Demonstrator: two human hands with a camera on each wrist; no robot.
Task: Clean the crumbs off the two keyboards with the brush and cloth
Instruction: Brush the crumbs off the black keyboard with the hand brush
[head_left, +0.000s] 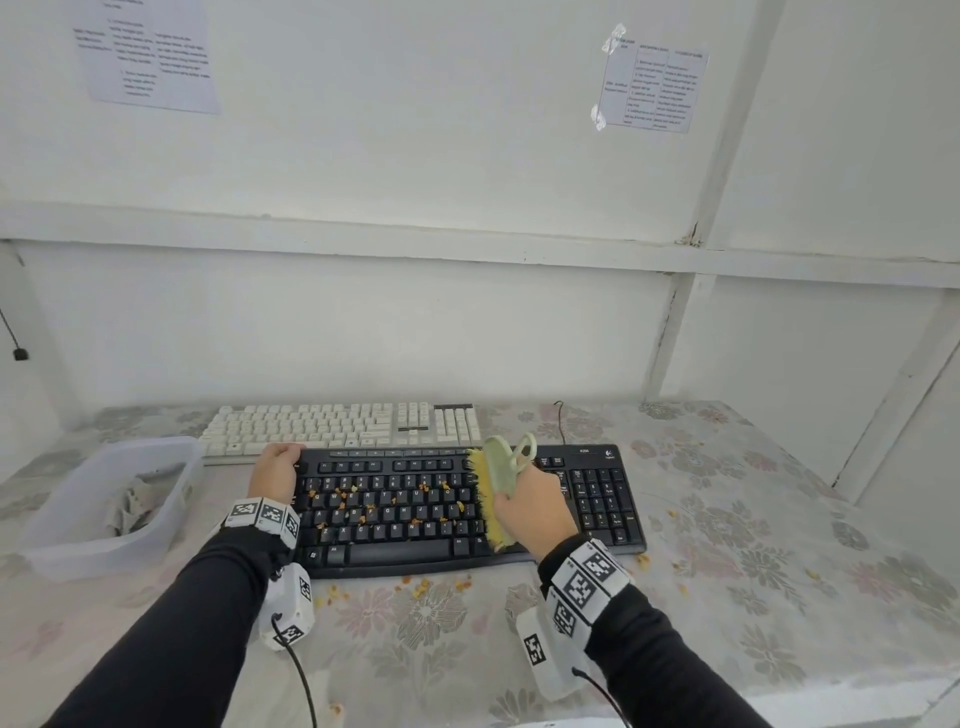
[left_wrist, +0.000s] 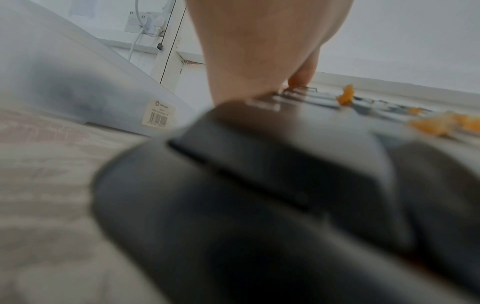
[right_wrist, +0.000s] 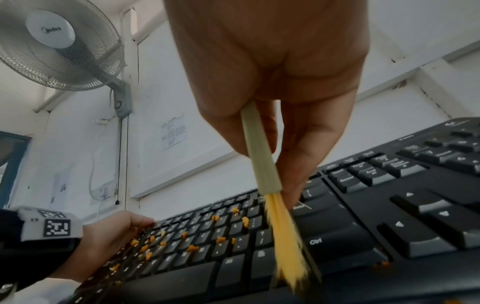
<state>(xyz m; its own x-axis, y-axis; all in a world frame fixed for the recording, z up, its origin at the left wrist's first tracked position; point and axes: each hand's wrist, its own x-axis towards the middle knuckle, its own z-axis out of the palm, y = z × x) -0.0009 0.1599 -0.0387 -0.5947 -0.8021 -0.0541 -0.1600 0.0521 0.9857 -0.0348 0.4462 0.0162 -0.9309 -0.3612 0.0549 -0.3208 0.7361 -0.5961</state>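
Note:
A black keyboard (head_left: 597, 499) lies in front of me with several orange crumbs (head_left: 343, 505) over its letter keys. My right hand (head_left: 535, 506) grips a pale green brush (head_left: 501, 470); its yellow bristles (right_wrist: 285, 242) rest on the keys right of the letters. My left hand (head_left: 275, 470) holds the keyboard's far left corner, fingers curled over the edge. A white keyboard (head_left: 337, 428) lies behind the black one. In the left wrist view the black keyboard (left_wrist: 259, 185) is blurred and close, with crumbs (left_wrist: 346, 95) beyond the hand (left_wrist: 259, 45).
A translucent plastic bin (head_left: 47, 530) holding a grey cloth (head_left: 132, 506) stands at the left. More crumbs (head_left: 421, 586) lie on the floral tablecloth (head_left: 779, 519) before and right of the black keyboard. A wall stands close behind; a fan (right_wrist: 57, 41) hangs up on it.

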